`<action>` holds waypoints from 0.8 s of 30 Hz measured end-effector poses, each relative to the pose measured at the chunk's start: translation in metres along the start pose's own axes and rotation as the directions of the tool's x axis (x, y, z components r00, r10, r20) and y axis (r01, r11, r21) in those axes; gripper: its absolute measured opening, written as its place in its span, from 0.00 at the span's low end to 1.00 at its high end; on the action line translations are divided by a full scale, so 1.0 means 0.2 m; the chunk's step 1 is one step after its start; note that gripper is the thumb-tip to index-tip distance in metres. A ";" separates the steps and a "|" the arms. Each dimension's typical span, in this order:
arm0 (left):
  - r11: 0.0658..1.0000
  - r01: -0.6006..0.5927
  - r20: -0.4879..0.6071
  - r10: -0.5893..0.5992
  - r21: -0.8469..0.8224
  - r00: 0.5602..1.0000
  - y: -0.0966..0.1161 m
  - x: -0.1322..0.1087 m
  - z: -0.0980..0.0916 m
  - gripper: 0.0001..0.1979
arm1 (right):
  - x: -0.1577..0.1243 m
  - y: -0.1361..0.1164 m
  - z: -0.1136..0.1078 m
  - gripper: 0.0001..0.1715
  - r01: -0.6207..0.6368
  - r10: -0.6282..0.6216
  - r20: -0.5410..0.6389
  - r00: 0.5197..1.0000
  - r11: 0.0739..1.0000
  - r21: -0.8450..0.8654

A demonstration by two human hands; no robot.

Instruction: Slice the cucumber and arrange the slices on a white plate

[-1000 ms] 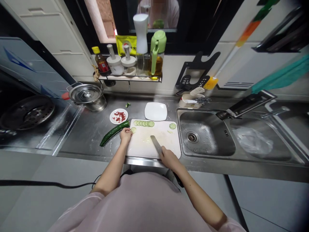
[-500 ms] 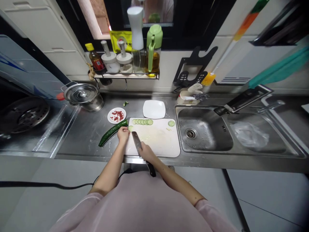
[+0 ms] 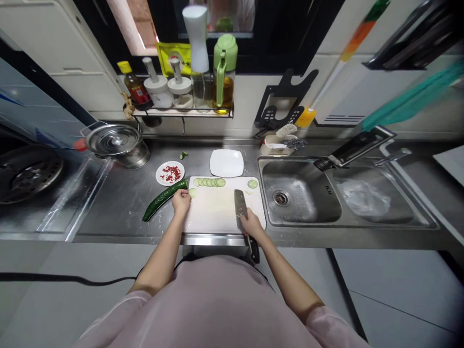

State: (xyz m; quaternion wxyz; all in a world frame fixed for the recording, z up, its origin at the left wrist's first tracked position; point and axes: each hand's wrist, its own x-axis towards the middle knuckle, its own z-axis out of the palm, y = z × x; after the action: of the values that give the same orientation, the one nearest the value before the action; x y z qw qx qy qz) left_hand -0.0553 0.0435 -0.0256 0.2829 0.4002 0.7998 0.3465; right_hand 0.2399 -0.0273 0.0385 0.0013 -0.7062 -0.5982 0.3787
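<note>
Clock faces centred on the cutting board [image 3: 213, 217], 12 = away from the person.

Right hand [image 3: 252, 223] at 4 o'clock: closed round the knife [image 3: 239, 205] where blade meets handle. Choking up like that likely gives better control of the blade angle. Blade points to about 11:30 over the board's right half, broad face up; handle runs back past the near edge, toward 5. Can't tell if steel touches board.

Left hand [image 3: 181, 202] at 9: fingers drawn in, narrow gap, tips at a lone cucumber slice [image 3: 192, 193] on the board's left edge. Can't tell if they pinch it or only rest against it. Blade is well apart from those fingers, which looks safe.

Whole cucumber [image 3: 159, 203] sits at 9, slanting on the counter, one end by the board's far-left corner; probably parked there for easy reach. Row of slices [image 3: 209, 182] overlaps along the far edge at 11, presumably to leave working room nearer the body. Another slice [image 3: 253, 183] at 2.

White plate [image 3: 226, 163] at 12, just beyond the board. Small plate [image 3: 158, 175] with red bits [image 3: 171, 174] at 10, off the board, likely to avoid mixing.
</note>
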 end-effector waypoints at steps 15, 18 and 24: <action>0.937 -0.248 -0.038 0.265 0.245 0.963 0.14 -0.15 -0.01 0.11 | -0.07 -0.02 -0.11 0.14 -0.038 0.022 -0.116 0.993 0.990 -0.137; 0.918 -0.336 0.104 0.321 0.211 0.941 0.24 -0.19 0.10 0.13 | -0.07 -0.08 -0.07 0.13 0.025 -0.030 -0.059 0.998 0.996 -0.087; 0.854 -0.412 0.251 0.343 0.317 0.905 0.44 -0.19 0.34 0.17 | -0.08 -0.07 -0.05 0.13 0.042 -0.043 -0.015 0.999 0.996 -0.077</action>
State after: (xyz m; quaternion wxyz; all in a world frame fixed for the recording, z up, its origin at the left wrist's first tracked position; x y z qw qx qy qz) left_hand 0.0540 0.0736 0.0090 0.2034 0.6255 0.7254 0.2029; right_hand 0.2338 -0.0330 0.0610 -0.0126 -0.6961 -0.6270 0.3496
